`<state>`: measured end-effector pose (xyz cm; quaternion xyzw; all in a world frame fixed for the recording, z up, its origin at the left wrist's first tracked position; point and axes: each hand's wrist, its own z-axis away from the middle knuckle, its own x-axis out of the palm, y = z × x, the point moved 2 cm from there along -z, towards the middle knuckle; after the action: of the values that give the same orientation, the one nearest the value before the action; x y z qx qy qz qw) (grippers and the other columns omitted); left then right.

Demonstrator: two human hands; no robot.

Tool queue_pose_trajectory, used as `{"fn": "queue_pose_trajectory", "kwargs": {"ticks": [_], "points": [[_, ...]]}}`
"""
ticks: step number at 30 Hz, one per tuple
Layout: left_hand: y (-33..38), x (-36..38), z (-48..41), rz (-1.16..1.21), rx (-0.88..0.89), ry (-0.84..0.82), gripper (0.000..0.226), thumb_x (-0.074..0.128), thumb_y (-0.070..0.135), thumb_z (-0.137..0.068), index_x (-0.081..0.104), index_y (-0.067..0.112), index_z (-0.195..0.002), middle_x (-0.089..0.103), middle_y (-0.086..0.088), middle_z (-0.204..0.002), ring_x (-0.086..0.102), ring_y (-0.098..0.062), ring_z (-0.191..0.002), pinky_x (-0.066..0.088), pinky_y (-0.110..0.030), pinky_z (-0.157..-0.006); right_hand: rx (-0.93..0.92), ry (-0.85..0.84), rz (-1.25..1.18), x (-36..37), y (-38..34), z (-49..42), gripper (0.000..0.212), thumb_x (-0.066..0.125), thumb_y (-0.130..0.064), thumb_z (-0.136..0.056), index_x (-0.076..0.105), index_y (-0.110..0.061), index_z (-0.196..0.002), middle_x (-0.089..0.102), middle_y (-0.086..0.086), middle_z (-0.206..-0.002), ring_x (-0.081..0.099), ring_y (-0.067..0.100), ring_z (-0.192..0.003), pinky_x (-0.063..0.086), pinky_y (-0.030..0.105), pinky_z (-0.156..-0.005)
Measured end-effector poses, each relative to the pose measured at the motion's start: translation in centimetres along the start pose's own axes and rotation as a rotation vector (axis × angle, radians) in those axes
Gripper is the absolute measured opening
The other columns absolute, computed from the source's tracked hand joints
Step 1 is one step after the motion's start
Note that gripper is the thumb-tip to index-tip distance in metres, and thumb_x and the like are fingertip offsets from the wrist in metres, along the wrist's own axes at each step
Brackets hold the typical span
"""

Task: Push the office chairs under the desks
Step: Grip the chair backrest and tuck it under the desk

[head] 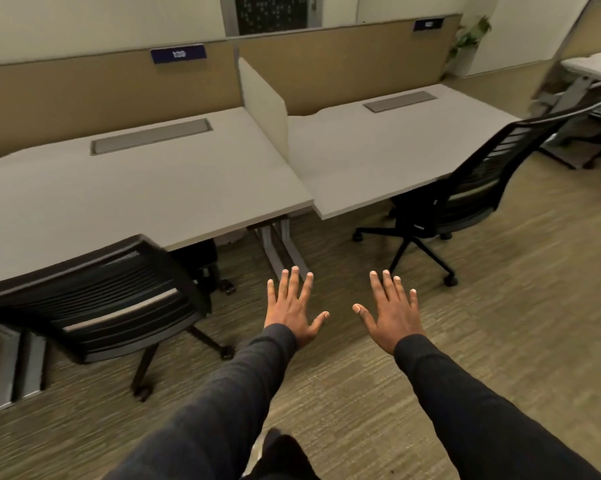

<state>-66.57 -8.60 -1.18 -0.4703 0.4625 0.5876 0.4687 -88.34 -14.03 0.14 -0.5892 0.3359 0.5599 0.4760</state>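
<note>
Two black mesh-backed office chairs stand by two pale desks. The left chair point(98, 303) sits at the front edge of the left desk point(126, 188), its seat partly under the top. The right chair point(465, 192) stands at the right desk point(389, 147), angled, with its seat tucked partly under the corner. My left hand point(294, 306) and my right hand point(391, 313) are stretched out palm-down over the carpet between the two chairs, fingers spread, touching nothing.
A low divider panel point(264, 98) separates the desks, with tan partition walls behind. Grey desk legs point(275, 244) stand between the chairs. Another desk point(593, 67) and a potted plant point(469, 36) are at the far right. Carpet lies underfoot.
</note>
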Motion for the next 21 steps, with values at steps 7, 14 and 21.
{"fn": "queue_pose_trajectory", "kwargs": {"ticks": [7, 14, 21], "points": [[8.7, 1.7, -6.6, -0.017, 0.096, -0.056, 0.092, 0.028, 0.073, -0.092, -0.011, 0.025, -0.159, -0.018, -0.014, -0.165, -0.021, -0.031, -0.151, -0.013, -0.058, -0.119, 0.035, 0.020, -0.021, -0.6, 7.9, -3.1, 0.093, 0.003, -0.078, -0.084, 0.001, -0.025, -0.160, 0.002, 0.007, -0.168, 0.001, 0.026, -0.155, 0.006, 0.055, -0.122], [17.4, 3.6, -18.0, -0.014, 0.133, -0.099, 0.092, 0.026, 0.075, -0.091, -0.009, 0.025, -0.159, -0.015, -0.016, -0.166, -0.018, -0.033, -0.152, -0.014, -0.059, -0.118, 0.086, -0.015, 0.005, -1.7, 19.3, -10.9, 0.092, 0.003, -0.077, -0.084, -0.002, -0.026, -0.160, 0.001, 0.006, -0.168, 0.001, 0.026, -0.155, 0.007, 0.054, -0.122], [27.6, 2.0, -30.0, -0.007, 0.214, -0.118, 0.092, 0.028, 0.073, -0.091, -0.009, 0.023, -0.160, -0.015, -0.017, -0.165, -0.018, -0.034, -0.152, -0.012, -0.060, -0.118, 0.162, 0.018, 0.017, -6.3, 31.0, -20.1, 0.094, 0.002, -0.078, -0.083, 0.003, -0.024, -0.160, 0.007, 0.008, -0.168, 0.006, 0.027, -0.154, 0.009, 0.055, -0.121]]}}
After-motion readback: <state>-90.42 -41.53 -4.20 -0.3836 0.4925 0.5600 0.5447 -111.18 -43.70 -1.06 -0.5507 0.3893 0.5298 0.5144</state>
